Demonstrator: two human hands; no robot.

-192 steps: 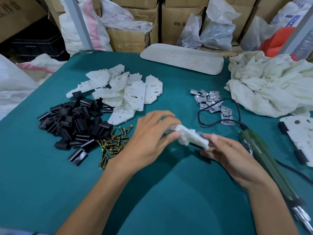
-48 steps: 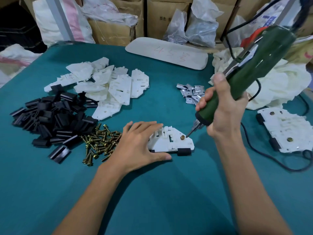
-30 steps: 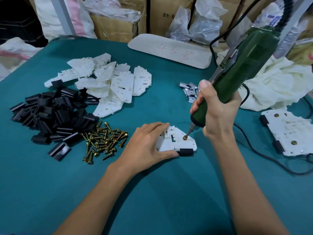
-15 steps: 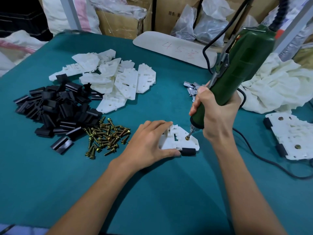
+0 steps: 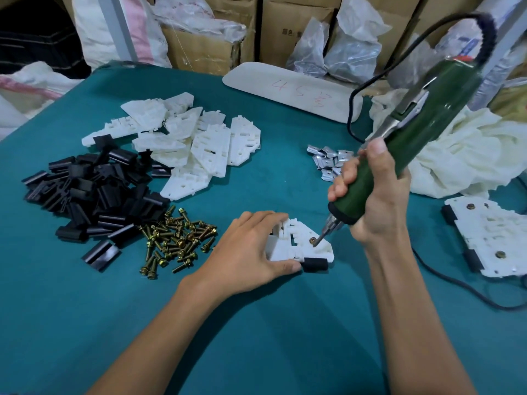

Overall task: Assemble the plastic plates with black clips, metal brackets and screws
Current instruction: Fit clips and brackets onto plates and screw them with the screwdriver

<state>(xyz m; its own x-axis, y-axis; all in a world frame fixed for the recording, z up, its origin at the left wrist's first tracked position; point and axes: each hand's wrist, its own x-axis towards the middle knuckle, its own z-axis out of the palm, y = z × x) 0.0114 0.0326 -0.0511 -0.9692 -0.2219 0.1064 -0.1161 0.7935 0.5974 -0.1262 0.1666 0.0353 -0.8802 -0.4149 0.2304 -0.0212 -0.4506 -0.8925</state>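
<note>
Left of worktop (image 5: pixel 85 309): clips (image 5: pixel 94 195), screws (image 5: pixel 176 243) beside them, lying loose. Left hand (image 5: pixel 251 252) presses plate (image 5: pixel 302 243) flat at worktop middle, fingers spread over it, thumb along near edge. Change: a moment ago bit hung short of plate; now we have it seated in screw head (image 5: pixel 313 240) at plate's right corner. Right hand (image 5: pixel 376 201) wraps tight round driver (image 5: pixel 413 138). We judge driving under way; one clip already on plate's near edge.
</note>
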